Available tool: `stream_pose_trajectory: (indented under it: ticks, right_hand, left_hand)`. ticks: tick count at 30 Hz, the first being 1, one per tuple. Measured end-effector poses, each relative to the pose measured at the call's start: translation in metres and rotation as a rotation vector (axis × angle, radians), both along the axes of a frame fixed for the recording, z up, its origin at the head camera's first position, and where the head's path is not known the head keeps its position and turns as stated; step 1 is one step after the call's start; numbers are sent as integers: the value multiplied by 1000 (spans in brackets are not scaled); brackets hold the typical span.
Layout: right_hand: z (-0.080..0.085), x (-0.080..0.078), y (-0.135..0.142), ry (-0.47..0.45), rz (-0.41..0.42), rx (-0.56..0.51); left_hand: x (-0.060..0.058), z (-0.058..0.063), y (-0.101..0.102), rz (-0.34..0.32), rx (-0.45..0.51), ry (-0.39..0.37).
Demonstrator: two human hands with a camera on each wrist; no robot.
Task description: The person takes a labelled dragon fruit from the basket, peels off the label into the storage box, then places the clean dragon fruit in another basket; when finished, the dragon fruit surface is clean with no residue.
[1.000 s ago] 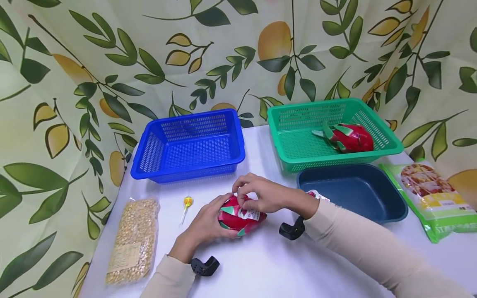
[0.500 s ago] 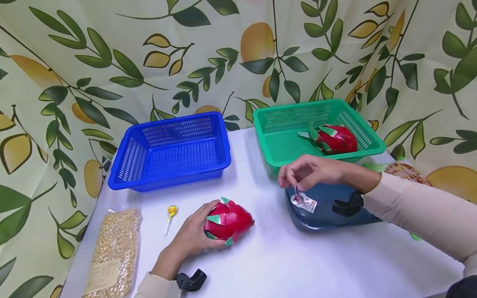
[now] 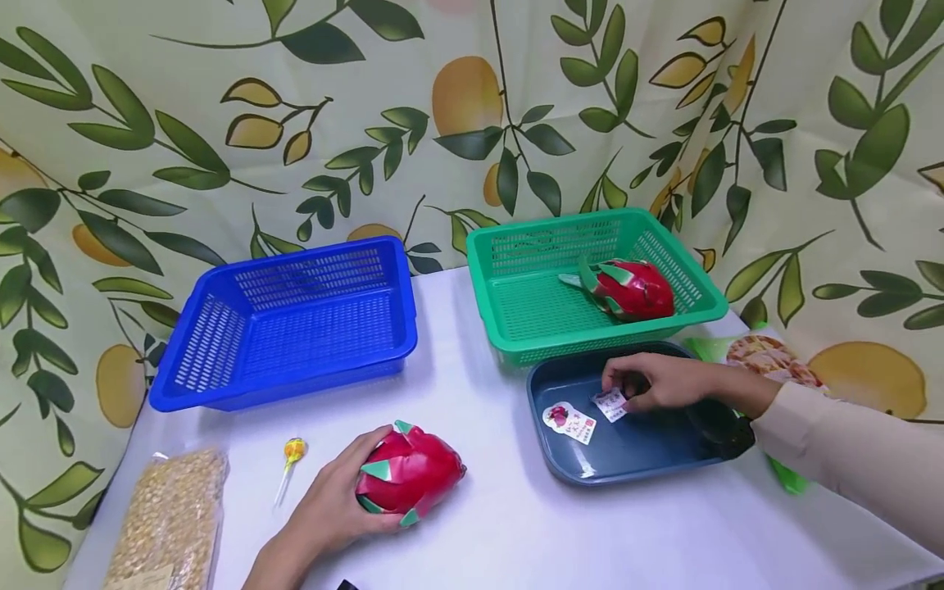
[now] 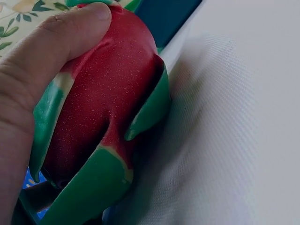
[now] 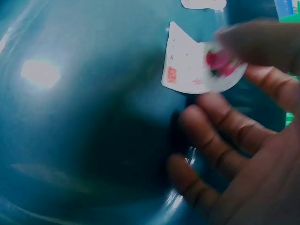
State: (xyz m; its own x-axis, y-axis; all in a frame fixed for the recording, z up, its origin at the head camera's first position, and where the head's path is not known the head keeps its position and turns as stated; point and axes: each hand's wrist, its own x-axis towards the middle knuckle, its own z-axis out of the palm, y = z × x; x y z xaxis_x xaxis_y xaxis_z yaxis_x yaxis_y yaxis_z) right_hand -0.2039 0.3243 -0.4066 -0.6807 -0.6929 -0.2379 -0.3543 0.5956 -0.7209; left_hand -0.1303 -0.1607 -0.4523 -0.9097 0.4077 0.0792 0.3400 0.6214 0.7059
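Note:
A red dragon fruit [image 3: 420, 471] with green scales lies on the white table, and my left hand [image 3: 332, 500] grips it from the left. The left wrist view shows my thumb [image 4: 70, 40] along its red skin [image 4: 112, 70]. Inside the dark blue tray [image 3: 627, 463], my right hand [image 3: 664, 383] pinches a white sticker [image 3: 610, 405] by one end. A dragon fruit picture shows on that sticker [image 5: 185, 68] in the right wrist view, partly covered by the thumb. To its left, another label [image 3: 569, 421] lies flat on the tray's floor.
A blue basket [image 3: 288, 385] stands at the back left. The green basket [image 3: 516, 348] behind the tray holds a second dragon fruit [image 3: 636, 290]. On the left are a lollipop [image 3: 294, 451] and a bag of corn kernels [image 3: 170, 516]. A green package [image 3: 770, 356] lies beyond the tray.
My right hand has peeled the sticker off the dragon fruit and carried it right, down into the tray. My left hand still holds the fruit. The head view has shifted right.

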Motion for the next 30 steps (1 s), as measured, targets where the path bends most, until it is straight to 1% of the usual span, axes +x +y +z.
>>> stream_pose_trajectory:
  ticks: [1, 4, 8, 10, 11, 13, 15, 17, 18, 19, 21, 22, 24, 25, 26, 28, 30]
  right_hand:
    - [-2, 0, -1, 27, -15, 27]
    - [-5, -2, -5, 66, -36, 132]
    - [-7, -2, -5, 89, -38, 255]
    - [-5, 0, -4, 104, -39, 289]
    - [-2, 1, -3, 113, -40, 290]
    - [9, 7, -3, 120, -48, 282]
    - [26, 16, -2, 153, -52, 211]
    - [46, 27, -1, 209, -63, 122]
    - [56, 32, 0, 250, -81, 80]
    - [64, 36, 3, 313, -96, 39]
    - [76, 41, 10, 457, -187, -9]
    - [78, 41, 17, 516, -250, -25]
    - [77, 39, 32, 604, -383, -56]
    - [73, 36, 40, 632, -445, -63]
    - [69, 33, 48, 637, -508, -73]
    - [58, 26, 62, 625, -585, -90]
    - [47, 19, 73, 575, -639, -74]
  left_hand:
    - [1, 1, -2, 8, 0, 2]
    - [3, 2, -4, 14, 10, 2]
    - [4, 1, -4, 6, 26, -11]
    - [5, 1, -3, 2, 30, -15]
    - [5, 1, -3, 1, 29, -12]
    - [5, 0, -2, -1, 27, -7]
    - [4, 0, -2, -3, 25, -4]
    - [7, -1, -3, -4, 19, -6]
    - [8, -1, -3, -6, 16, -9]
    - [9, -1, -4, -10, 14, -10]
    - [10, -1, -6, -17, 2, -12]
    - [10, 0, -6, -19, -9, -11]
    - [8, 1, -7, -19, -35, -11]
    - [8, 2, -7, -19, -50, -11]
    - [7, 2, -7, -17, -67, -10]
    - [5, 4, -7, -13, -91, -11]
    - [5, 4, -6, -11, -92, -9]
